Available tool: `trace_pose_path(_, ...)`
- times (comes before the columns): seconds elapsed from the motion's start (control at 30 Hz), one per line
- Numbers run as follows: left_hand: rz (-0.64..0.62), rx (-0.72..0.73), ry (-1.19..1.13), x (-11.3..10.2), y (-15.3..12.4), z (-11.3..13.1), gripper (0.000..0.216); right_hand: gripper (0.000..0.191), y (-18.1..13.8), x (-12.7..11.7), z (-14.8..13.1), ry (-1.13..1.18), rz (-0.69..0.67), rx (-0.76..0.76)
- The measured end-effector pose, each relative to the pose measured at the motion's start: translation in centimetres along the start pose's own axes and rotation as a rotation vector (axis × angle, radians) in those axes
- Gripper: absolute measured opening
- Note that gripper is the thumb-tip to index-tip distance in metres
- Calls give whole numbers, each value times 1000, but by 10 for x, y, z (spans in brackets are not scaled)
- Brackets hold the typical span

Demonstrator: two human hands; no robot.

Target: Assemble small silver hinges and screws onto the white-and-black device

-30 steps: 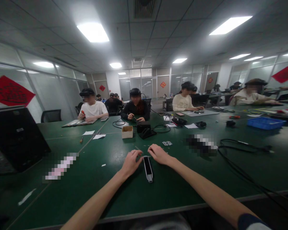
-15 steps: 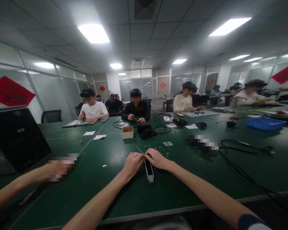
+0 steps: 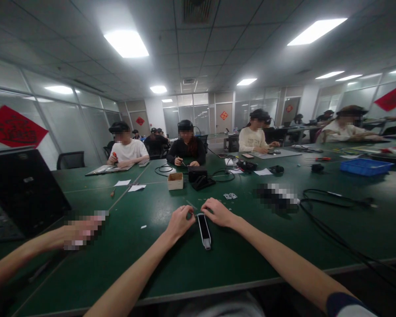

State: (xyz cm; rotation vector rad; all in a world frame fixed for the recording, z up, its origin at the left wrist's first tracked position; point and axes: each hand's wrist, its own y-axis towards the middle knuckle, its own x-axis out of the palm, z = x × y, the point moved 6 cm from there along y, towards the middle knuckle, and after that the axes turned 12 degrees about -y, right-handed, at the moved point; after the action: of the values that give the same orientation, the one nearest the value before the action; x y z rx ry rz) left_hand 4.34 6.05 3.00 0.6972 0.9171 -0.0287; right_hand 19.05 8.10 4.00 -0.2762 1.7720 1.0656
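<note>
In the head view, my left hand (image 3: pixel 182 221) is curling thumb and fingertips together just beside the far end of the slim, pale-edged device (image 3: pixel 204 231), and my right hand (image 3: pixel 217 212) is bending its fingers over that same end; whether either is grasping a tiny part, I cannot tell. The device is lying on the green surface (image 3: pixel 218 273) between my forearms, so I am judging that light fingertip pressure is suiting it best, without brushing the small metal plates (image 3: pixel 230 196) beyond.
</note>
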Motion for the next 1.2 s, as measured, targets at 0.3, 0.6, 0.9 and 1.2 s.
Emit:
trace_pose_path(0.3, -80, -108, -84, 4, -1, -21, 9, 17, -16, 10, 32, -12, -160, 67)
trace_pose_path(0.6, -122, -133, -151, 13, -1, -24, 11, 16, -15, 15, 29, 19, -183, 63)
trace_pose_path(0.9, -143, -124, -217, 18, -1, -25, 13, 12, -14, 16, 27, 36, -171, 70)
trace_pose_path(1.2, -186, -92, -208, 20, 1, -18, 17, 15, -13, 13, 23, 52, -196, 88)
